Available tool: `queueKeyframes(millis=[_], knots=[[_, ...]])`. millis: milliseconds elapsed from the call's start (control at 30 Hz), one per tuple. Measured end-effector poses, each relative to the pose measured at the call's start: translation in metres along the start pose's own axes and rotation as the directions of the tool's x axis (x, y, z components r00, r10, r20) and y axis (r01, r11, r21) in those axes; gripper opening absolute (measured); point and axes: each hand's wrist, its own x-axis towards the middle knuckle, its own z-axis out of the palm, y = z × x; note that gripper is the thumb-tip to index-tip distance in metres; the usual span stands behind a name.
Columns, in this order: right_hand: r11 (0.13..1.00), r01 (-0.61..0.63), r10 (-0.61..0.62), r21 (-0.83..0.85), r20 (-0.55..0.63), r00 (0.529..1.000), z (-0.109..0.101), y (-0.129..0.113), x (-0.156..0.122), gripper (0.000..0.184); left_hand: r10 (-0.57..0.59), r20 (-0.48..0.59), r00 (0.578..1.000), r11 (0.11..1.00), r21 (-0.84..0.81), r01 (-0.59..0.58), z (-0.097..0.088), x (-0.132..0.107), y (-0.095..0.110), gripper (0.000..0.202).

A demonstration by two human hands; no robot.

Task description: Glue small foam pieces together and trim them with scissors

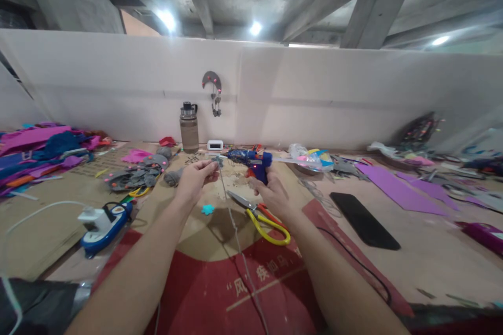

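My right hand (273,192) is wrapped round the grip of a blue hot glue gun (257,161), with a clear glue stick (288,160) poking out of its back end. The gun's nozzle points left, close to the fingertips of my left hand (197,180). Those fingertips pinch a small grey felt piece (218,160), its shape partly hidden. From there a thin grey cord (237,235) trails down toward me. Below the hands lie scissors (271,226) with yellow and orange handles, and a turquoise flower-shaped piece (207,210).
Grey felt pieces (137,174) with pink dots lie left, near a blue power strip (104,230). A bottle (189,128) stands at the back, below a hanging grey moon ornament (212,81). On the right are a black phone (363,220) and purple sheets (398,188).
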Motion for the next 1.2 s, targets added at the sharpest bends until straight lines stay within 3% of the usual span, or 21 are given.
queueKeyframes(millis=[367,733,900,1200], knots=[[0.989,0.044,-0.041,-0.141,0.025,0.999,-0.006,-0.021,-0.002,0.019,0.018,-0.009,1.0,0.999,0.03,-0.018,0.001,-0.001,0.001,0.032],[0.967,0.098,-0.085,-0.234,0.065,0.994,-0.004,-0.016,-0.005,0.029,0.129,-0.01,0.992,0.987,0.096,-0.127,0.004,-0.003,0.001,0.029],[0.956,0.094,-0.085,-0.279,0.045,0.995,-0.001,-0.015,-0.006,0.026,0.182,-0.006,0.983,0.968,0.179,-0.178,0.004,-0.003,-0.002,0.028],[0.943,0.13,-0.133,-0.307,0.014,0.991,0.001,-0.012,-0.007,0.023,0.233,-0.042,0.972,0.96,0.17,-0.223,0.004,-0.004,0.001,0.028]])
